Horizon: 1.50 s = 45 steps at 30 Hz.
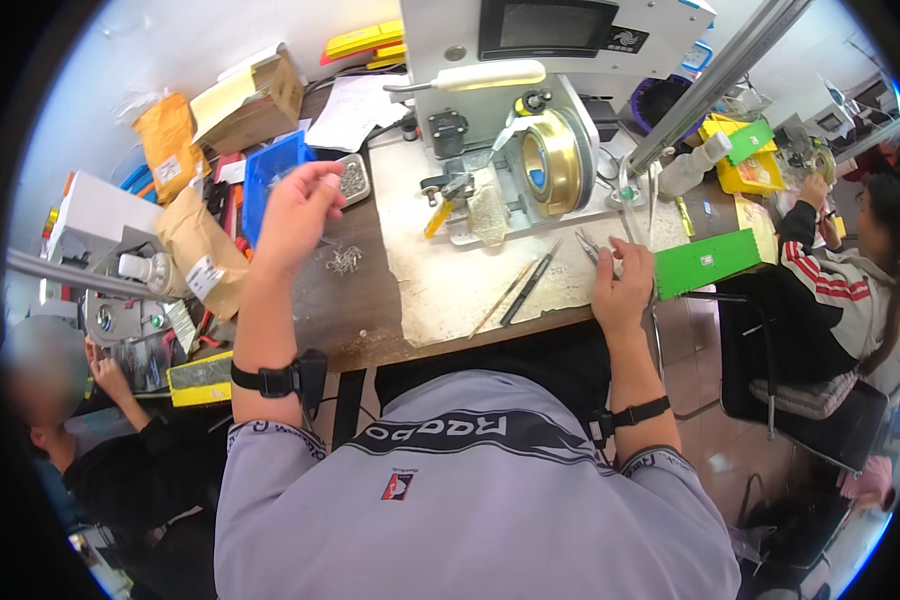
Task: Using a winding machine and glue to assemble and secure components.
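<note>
My left hand (298, 218) is raised over the left side of the bench, beside a blue bin (262, 182). Its thumb and fingers are pinched together, and whatever lies between them is too small or hidden to make out. Just past those fingers stands a small tray (353, 180) of tiny metal parts. A loose pile of metal pieces (344, 260) lies on the wood nearby. At the right of the pale work mat (440, 300), my right hand (625, 285) is closed round slim metal tweezers (587, 246), their two points spread toward the machine.
A white machine (435, 120) with a gold-coloured reel (552, 165) stands at the back. A dark pen-like tool (530, 285) and a thin stick (500, 298) lie on the mat. A green bin (708, 263) sits at right. Co-workers sit on both sides.
</note>
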Available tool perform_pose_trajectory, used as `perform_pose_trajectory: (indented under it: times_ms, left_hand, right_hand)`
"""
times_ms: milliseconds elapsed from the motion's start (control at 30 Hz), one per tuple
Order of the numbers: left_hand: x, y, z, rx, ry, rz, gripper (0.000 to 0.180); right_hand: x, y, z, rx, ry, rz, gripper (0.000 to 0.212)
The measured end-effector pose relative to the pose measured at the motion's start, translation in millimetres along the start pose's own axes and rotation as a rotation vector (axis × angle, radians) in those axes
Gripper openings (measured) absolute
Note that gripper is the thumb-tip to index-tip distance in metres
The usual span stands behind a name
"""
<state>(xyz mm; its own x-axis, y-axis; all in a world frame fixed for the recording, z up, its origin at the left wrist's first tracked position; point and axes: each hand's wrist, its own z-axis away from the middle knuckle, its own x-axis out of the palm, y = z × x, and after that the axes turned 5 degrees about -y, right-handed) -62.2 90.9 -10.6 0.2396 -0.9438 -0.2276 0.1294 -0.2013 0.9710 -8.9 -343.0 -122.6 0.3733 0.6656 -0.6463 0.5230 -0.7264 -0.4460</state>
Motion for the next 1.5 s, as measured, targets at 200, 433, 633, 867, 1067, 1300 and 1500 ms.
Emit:
perform_pose_trajectory:
  times_ms: [200,433,633,867,1067,1300,1500]
  left_hand:
    - [70.8,-31.3,-6.2,0.026,-0.175,-0.015,0.022]
    - [103.4,-50.0,-12.9,-0.016,-0.254,0.064,0.027]
    - [109.4,-39.9,-11.6,-0.171,-0.319,-0.14,0.033]
    - [108.9,-27.7,-7.8,-0.148,-0.34,-0.248,0.043]
    - [110.7,-39.7,-14.4,-0.132,-0.386,-0.317,0.049]
    - [85.5,-16.8,-18.0,0.003,-0.394,-0.722,0.043]
    - [82.7,15.4,-12.9,0.192,-0.037,-0.522,0.024]
  right_hand:
    - [-3.0,-81.0,-24.6,0.056,-0.239,-0.564,0.008]
    - [52.3,-126.1,-55.1,0.587,-0.512,-1.222,0.017]
    - [75.5,-150.7,-65.4,0.664,-0.307,-1.454,0.028]
    - [91.7,-146.9,-74.0,0.684,-0.2,-1.402,0.016]
    - [93.0,-149.0,-75.3,0.713,-0.177,-1.467,0.014]
    - [99.9,-149.8,-73.8,0.576,-0.153,-1.165,0.015]
    - [85.3,-157.0,-83.5,0.753,-0.198,-1.405,0.012]
